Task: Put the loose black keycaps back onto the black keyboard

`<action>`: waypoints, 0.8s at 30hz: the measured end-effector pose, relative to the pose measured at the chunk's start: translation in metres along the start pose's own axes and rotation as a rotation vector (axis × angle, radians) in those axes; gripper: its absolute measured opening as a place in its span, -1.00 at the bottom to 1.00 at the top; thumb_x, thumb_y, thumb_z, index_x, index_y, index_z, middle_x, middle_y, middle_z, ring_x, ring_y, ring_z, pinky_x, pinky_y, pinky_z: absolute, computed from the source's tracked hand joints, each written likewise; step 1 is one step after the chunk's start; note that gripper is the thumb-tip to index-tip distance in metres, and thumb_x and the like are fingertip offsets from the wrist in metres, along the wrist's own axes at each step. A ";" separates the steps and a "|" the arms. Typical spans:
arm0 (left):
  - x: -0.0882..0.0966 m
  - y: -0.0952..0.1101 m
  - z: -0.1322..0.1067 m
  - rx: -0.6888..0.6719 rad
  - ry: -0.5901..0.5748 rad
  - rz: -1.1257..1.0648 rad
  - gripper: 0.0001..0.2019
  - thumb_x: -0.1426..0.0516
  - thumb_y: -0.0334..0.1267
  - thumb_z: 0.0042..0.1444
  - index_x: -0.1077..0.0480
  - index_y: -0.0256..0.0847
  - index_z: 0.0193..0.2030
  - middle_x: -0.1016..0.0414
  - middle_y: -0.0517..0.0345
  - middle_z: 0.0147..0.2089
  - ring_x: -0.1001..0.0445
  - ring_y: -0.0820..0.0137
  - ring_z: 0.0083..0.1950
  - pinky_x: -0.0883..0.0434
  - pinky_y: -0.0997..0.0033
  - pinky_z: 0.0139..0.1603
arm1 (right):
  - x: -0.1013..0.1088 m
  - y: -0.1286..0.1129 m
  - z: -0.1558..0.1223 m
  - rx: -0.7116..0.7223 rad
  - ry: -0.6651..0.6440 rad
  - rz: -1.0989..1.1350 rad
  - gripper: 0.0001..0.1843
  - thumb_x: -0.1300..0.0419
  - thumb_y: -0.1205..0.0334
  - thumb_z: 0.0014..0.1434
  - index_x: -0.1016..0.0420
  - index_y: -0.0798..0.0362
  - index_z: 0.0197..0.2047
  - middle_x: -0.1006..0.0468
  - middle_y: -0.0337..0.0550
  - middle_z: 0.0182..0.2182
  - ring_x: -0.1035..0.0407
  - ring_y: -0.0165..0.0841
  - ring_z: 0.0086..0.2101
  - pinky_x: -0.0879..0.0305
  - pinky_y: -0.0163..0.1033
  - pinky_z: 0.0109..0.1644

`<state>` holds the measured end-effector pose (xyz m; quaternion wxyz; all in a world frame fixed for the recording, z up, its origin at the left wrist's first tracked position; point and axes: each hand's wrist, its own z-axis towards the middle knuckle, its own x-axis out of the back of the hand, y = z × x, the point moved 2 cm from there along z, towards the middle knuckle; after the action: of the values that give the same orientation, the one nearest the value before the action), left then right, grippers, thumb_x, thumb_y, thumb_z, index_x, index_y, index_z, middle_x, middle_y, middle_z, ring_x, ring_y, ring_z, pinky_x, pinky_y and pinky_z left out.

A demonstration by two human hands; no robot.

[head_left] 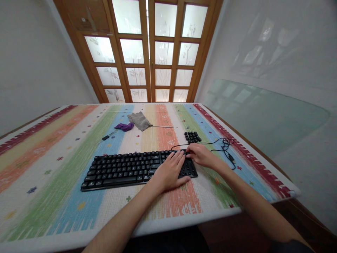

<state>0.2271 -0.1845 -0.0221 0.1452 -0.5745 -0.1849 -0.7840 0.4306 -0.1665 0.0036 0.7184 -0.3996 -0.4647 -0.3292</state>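
A black keyboard [118, 171] lies on the striped tablecloth, its number pad [188, 168] showing bare sockets without keycaps. My left hand [171, 171] rests over the keys left of the number pad, fingers stretched out together and thumb reaching toward the front edge. At the keyboard's upper right corner, my right hand [199, 154] is closed in a pinch; its fingertips hide whatever is between them. Just beyond that hand sits a group of loose black keycaps [192, 137]. The keyboard's black cable [225, 144] runs to the right and ends in a USB plug [231, 158].
Farther back lie a grey cloth [140, 121] with a thin metal rod [163, 126], a purple cloth [124, 127] and a small black-handled tool [105, 137]. The table [79, 221] has its front edge close to me. Walls flank both sides; wooden glazed doors [150, 52] stand behind.
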 end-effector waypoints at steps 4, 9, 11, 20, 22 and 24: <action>0.001 0.001 0.001 0.001 -0.013 0.020 -0.21 0.10 0.20 0.35 -0.02 -0.49 0.43 0.03 -0.27 0.50 0.08 0.12 0.53 0.15 0.12 0.51 | 0.000 -0.004 0.000 -0.012 -0.050 -0.059 -0.92 -0.21 0.42 0.17 -0.46 0.08 -0.27 -0.55 -0.04 -0.30 -0.42 -0.25 -0.26 -0.27 -0.24 -0.16; 0.001 0.002 0.001 -0.001 0.005 0.033 -0.21 0.11 0.20 0.35 -0.04 -0.51 0.42 0.00 -0.28 0.49 0.07 0.11 0.52 0.14 0.11 0.50 | 0.001 -0.011 -0.001 -0.056 -0.074 -0.156 -0.88 -0.19 0.42 0.19 -0.47 0.08 -0.37 -0.55 -0.02 -0.35 -0.41 -0.25 -0.28 -0.22 -0.25 -0.20; 0.000 0.002 0.001 -0.002 0.014 0.030 -0.21 0.12 0.21 0.35 -0.03 -0.50 0.42 0.00 -0.28 0.49 0.07 0.12 0.52 0.15 0.11 0.50 | 0.002 -0.014 0.001 -0.063 -0.081 -0.183 -0.85 -0.19 0.43 0.19 -0.48 0.07 -0.41 -0.56 -0.03 -0.37 -0.42 -0.26 -0.28 -0.22 -0.27 -0.21; -0.004 0.001 0.001 0.002 0.025 0.035 -0.20 0.13 0.22 0.34 0.00 -0.46 0.45 -0.02 -0.27 0.48 0.07 0.11 0.52 0.12 0.09 0.49 | 0.013 -0.018 0.026 -0.163 -0.249 -0.194 -0.79 -0.40 0.44 0.00 -0.57 0.04 -0.59 -0.56 -0.06 -0.59 -0.47 -0.22 -0.45 -0.14 -0.26 -0.38; -0.004 0.001 0.001 0.001 0.026 0.040 -0.20 0.13 0.22 0.34 0.01 -0.45 0.45 -0.01 -0.27 0.48 0.07 0.11 0.52 0.10 0.08 0.49 | 0.013 -0.019 0.025 -0.179 -0.255 -0.181 -0.80 -0.40 0.43 0.00 -0.59 0.03 -0.59 -0.56 -0.07 -0.60 -0.47 -0.23 -0.46 -0.15 -0.26 -0.37; -0.004 0.001 0.001 -0.001 0.024 0.045 -0.19 0.12 0.22 0.34 -0.01 -0.47 0.44 0.00 -0.28 0.49 0.07 0.10 0.52 0.11 0.09 0.49 | 0.011 -0.018 0.023 -0.191 -0.240 -0.180 -0.81 -0.39 0.42 0.00 -0.61 0.02 -0.58 -0.59 -0.08 -0.58 -0.47 -0.26 -0.46 -0.15 -0.27 -0.38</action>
<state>0.2293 -0.1848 -0.0258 0.1648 -0.5692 -0.1697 -0.7874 0.4104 -0.1557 0.0241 0.5842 -0.4593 -0.5477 -0.3845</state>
